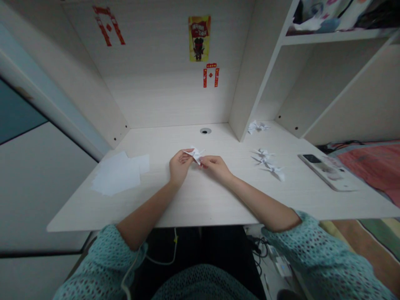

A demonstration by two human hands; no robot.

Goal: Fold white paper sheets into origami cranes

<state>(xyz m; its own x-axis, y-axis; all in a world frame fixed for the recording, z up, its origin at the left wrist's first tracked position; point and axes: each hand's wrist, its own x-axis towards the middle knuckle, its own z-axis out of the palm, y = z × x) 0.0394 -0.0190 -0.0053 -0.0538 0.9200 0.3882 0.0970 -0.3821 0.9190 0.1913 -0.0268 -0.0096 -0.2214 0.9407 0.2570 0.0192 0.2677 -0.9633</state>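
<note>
Over the middle of the white desk (pixel 206 208), a small white folded-paper crane (pixel 196 154) is held between both hands. My left hand (pixel 180 166) pinches its left side, fingers closed on the paper. From the right, my right hand (pixel 216 167) grips its lower right edge between thumb and forefinger. Pointed paper tips stick out above the fingers; the parts under them are hidden. Left of my hands lies a loose spread of white paper sheets (pixel 120 175). Several finished-looking paper cranes (pixel 264 157) sit in a row to the right.
More folded paper pieces (pixel 258 126) lie at the back, beside the upright shelf panel (pixel 250 83). A flat white device or box (pixel 328 173) rests at the desk's right. A cable hole (pixel 205 131) is near the back wall. A white cord (pixel 162 262) hangs below the front edge.
</note>
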